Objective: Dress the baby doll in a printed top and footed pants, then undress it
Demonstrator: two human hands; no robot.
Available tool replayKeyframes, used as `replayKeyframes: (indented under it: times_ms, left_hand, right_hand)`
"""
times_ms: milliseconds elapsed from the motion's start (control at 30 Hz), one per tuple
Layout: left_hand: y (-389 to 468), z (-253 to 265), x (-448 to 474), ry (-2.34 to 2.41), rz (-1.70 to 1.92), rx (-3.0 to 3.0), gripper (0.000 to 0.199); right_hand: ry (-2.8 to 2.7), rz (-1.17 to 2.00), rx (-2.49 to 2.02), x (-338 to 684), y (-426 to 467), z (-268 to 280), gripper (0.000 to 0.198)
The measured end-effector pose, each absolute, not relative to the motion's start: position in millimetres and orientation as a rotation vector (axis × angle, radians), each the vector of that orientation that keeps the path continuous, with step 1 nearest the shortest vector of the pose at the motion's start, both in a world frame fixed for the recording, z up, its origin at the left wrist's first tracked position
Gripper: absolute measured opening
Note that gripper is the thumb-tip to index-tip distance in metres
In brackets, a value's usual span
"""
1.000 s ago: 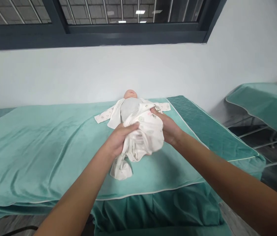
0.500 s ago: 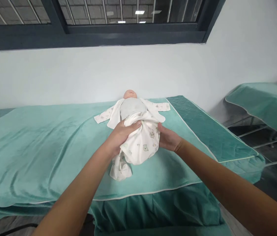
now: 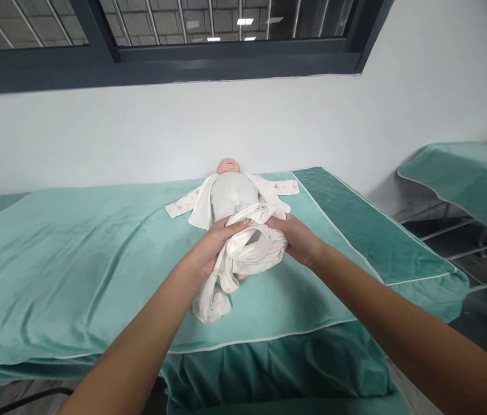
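A baby doll (image 3: 233,193) lies on its back, its head toward the wall. An open white printed jacket (image 3: 202,207) has its sleeves spread out to both sides of the doll. My left hand (image 3: 216,241) grips the left side of a pair of white baby pants (image 3: 256,248), thumb on top. On the right side, my right hand (image 3: 297,235) holds the same pants, fingers closed on the cloth. The pants are bunched over the doll's lower body, with an opening facing me. One leg of them hangs down onto the sheet. A bit of the doll's foot (image 3: 241,276) shows below.
A bed with a light green cover (image 3: 74,248) stands against a white wall (image 3: 139,132). Above is a dark window frame (image 3: 226,66) with bars. Another green-covered bed (image 3: 468,173) stands at the right. A black cable (image 3: 31,397) lies on the floor.
The pants' cloth has been gathered up and turned so an opening faces me. My right hand has closed on the cloth, shifting slightly left, and a bit of the doll's foot now shows.
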State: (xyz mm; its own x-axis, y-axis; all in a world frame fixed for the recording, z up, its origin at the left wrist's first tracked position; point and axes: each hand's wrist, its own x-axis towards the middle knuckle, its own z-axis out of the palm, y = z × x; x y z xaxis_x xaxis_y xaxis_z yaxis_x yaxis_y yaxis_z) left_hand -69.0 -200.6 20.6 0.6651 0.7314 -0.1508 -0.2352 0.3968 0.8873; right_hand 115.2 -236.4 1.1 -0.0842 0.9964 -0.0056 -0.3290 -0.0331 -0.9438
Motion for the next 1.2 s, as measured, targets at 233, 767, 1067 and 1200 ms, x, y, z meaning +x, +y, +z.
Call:
replayKeyframes:
  times_ms: [233, 767, 1067, 1200]
  left_hand:
    - [-202, 7, -68, 0.514, 0.582, 0.908, 0.048]
    - [-194, -2, -55, 1.138, 0.446, 1.921, 0.017]
    - [-203, -8, -46, 1.239, 0.150, 2.374, 0.023]
    - [-202, -4, -47, 1.191, 0.234, 2.264, 0.024]
  right_hand:
    - [-0.860, 1.427, -0.815, 113, -235, 0, 0.040]
    - [-0.892, 1.374, -1.300, 103, -290, -61, 0.039]
    - [-1.189, 1.193, -1.461, 106, -285, -64, 0.033]
    - [-1.194, 1.175, -1.380, 108, -285, -66, 0.035]
